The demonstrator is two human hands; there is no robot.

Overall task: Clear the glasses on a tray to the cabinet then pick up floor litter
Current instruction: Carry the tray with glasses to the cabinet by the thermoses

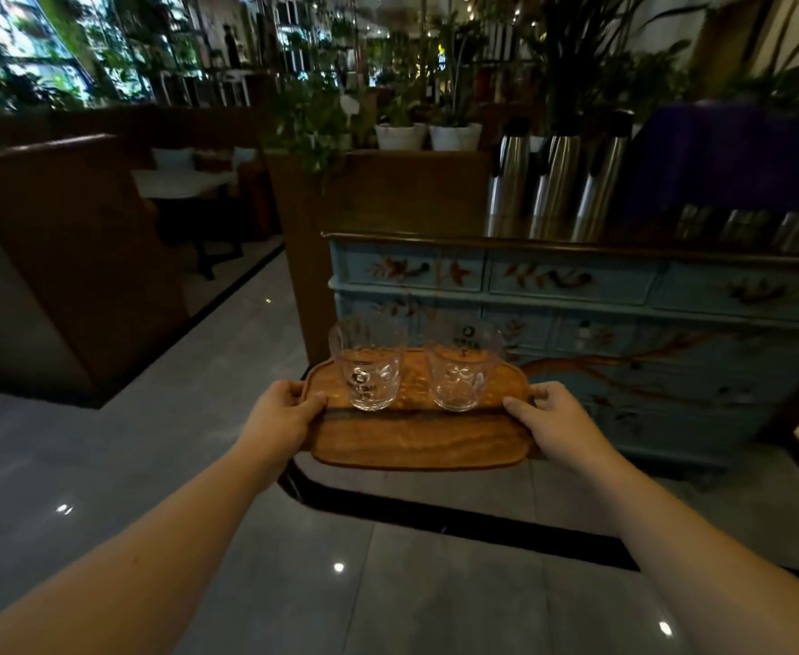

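Note:
A wooden tray [416, 439] is held level in front of me, above the grey tiled floor. Two clear empty glasses stand upright on its far half: one on the left [368, 366] and one on the right [463, 366]. My left hand [284, 413] grips the tray's left end and my right hand [553, 420] grips its right end. A light blue painted cabinet [624, 323] with drawers and a dark wooden top stands just beyond the tray, to the right.
Three steel thermos jugs [558, 174] and a purple-covered box [728, 158] stand on the cabinet top. A wooden partition [378, 196] with potted plants rises left of the cabinet. A booth with a white table [180, 184] lies at the left. Glossy floor [388, 583] stretches below.

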